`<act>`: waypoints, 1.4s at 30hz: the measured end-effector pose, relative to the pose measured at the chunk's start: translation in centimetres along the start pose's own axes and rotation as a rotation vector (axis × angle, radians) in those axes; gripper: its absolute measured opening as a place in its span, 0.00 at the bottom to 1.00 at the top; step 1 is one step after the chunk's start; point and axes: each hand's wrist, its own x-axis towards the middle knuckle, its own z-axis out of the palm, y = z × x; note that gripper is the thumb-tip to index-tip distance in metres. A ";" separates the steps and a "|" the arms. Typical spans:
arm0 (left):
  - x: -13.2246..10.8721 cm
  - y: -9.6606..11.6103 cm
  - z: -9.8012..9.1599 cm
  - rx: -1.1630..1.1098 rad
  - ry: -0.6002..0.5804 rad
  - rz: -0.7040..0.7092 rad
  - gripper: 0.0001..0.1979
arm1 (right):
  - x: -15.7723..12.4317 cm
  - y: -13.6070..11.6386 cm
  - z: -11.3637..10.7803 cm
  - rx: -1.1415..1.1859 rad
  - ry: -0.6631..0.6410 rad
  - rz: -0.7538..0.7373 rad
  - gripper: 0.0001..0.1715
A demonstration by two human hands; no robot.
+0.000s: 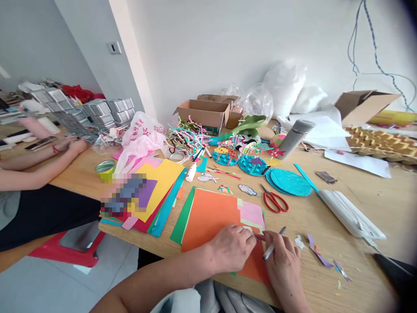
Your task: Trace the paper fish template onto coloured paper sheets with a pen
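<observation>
My left hand (232, 248) rests knuckles-up on an orange paper sheet (208, 217) at the near table edge, its fingers curled and pinched on a small pale scrap of paper (248, 229). My right hand (284, 261) sits just to its right, fingers closed round a grey pen (273, 246) whose tip points toward the scrap. Under the orange sheet lie green and pink sheets (251, 213).
Red scissors (274, 201), teal paper discs (288, 181), fish cut-outs, markers and a glue bottle lie beyond. A stack of coloured paper (159, 182) is at the left, a white box (350, 213) at the right. Another person's arms (42, 163) rest on the far left. Cardboard boxes stand behind.
</observation>
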 end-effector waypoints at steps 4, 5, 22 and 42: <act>-0.7 0.5 -0.1 -0.007 0.047 -0.056 0.09 | -0.1 0.2 0.1 0.002 -0.013 -0.026 0.09; -0.8 0.7 -0.2 -0.001 0.056 -0.076 0.09 | 0.0 0.1 0.0 0.009 -0.020 -0.020 0.09; -2.2 2.1 -1.3 -0.018 -0.030 -0.240 0.11 | 0.4 -1.3 -0.5 0.088 -0.061 0.096 0.09; -2.0 1.9 -0.2 -0.029 0.011 -0.165 0.09 | 0.3 -0.2 0.2 0.053 -0.019 0.024 0.07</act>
